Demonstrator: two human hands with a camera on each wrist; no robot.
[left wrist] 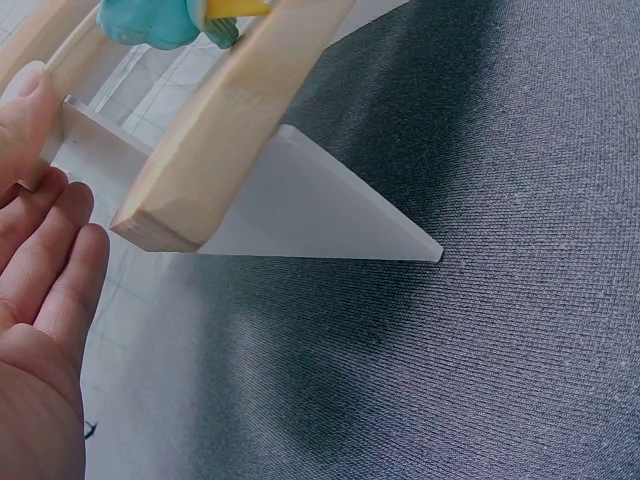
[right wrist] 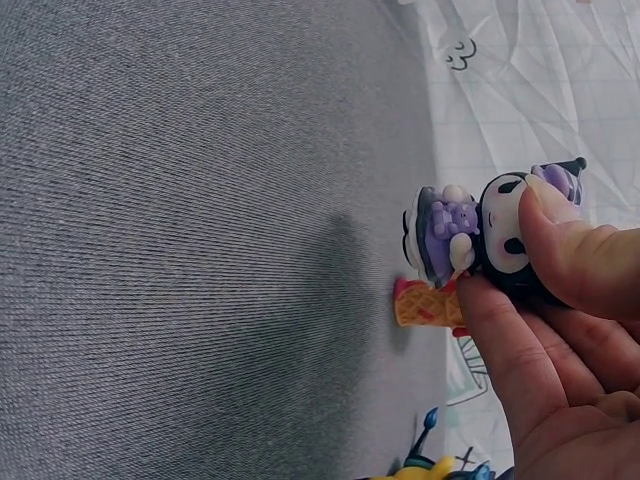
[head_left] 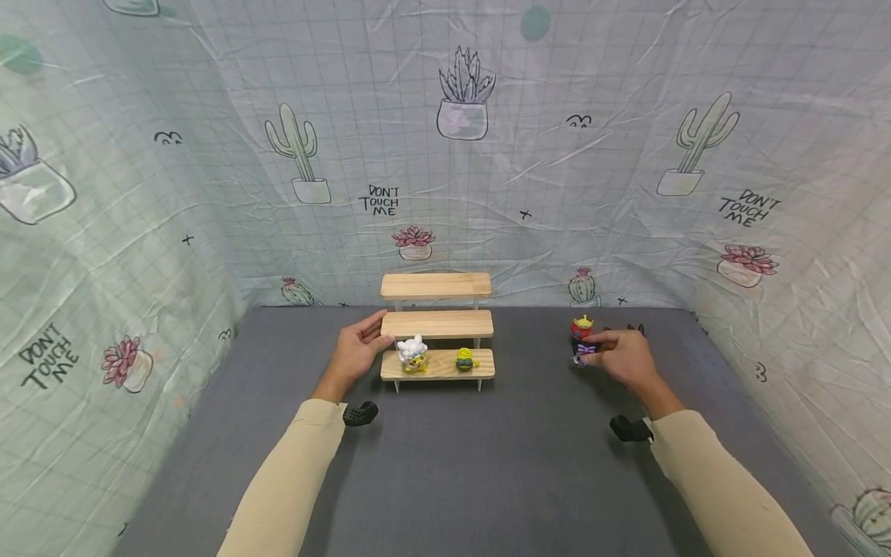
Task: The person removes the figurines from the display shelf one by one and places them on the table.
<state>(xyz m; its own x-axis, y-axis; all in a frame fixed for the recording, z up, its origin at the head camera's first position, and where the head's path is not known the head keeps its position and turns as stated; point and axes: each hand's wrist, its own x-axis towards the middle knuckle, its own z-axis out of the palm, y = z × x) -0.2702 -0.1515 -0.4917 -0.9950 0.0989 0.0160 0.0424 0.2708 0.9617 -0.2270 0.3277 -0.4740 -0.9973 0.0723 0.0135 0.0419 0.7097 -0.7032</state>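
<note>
My left hand grips the left end of the middle board of a three-tier wooden display shelf. In the left wrist view its thumb lies over the board's end and the fingers are below. On the lowest tier stand a white, fluffy-topped figurine and a small yellow-green figurine with dark glasses. My right hand pinches a black-and-purple figurine with a white face by its head, thumb across one side. The figurine is above the grey cloth, tilted sideways in the right wrist view.
Beyond the held figurine stands a red figurine with a yellow-green top; its waffle-patterned base shows in the right wrist view. A yellow-and-blue figure is partly cut off there. Patterned fabric walls border the grey-covered table.
</note>
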